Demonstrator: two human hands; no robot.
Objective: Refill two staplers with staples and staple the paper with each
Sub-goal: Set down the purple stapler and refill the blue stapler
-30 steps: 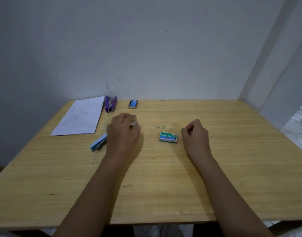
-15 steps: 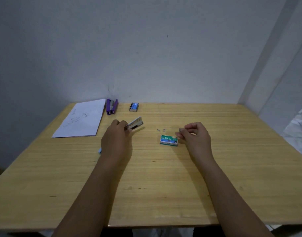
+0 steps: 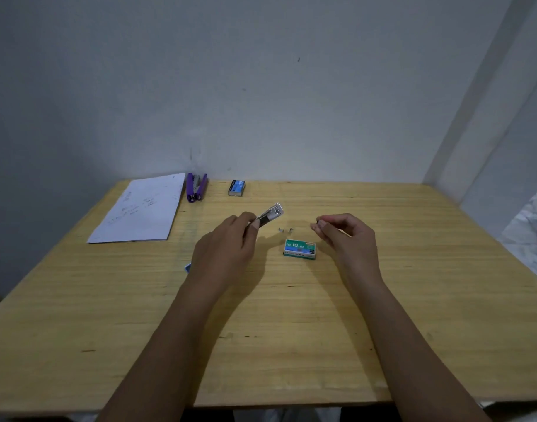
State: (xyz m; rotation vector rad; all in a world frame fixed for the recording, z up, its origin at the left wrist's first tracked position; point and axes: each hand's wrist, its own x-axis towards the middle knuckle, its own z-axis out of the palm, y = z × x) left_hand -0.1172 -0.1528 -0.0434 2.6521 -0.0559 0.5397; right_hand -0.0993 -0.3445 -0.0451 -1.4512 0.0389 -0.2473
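On the lid of the green staple box (image 3: 299,248), which lies on the bench (image 3: 413,300) a little right of the middle of the frame, the white print "No 10-1M" can be read. Smaller print is seen along its near side, but it is too small to be read. On the blue staple box (image 3: 237,188), above the middle of the frame, only the number "10" is made out. Faint handwriting is seen on the sheet of paper (image 3: 142,208) at the left, but no word of it can be read.
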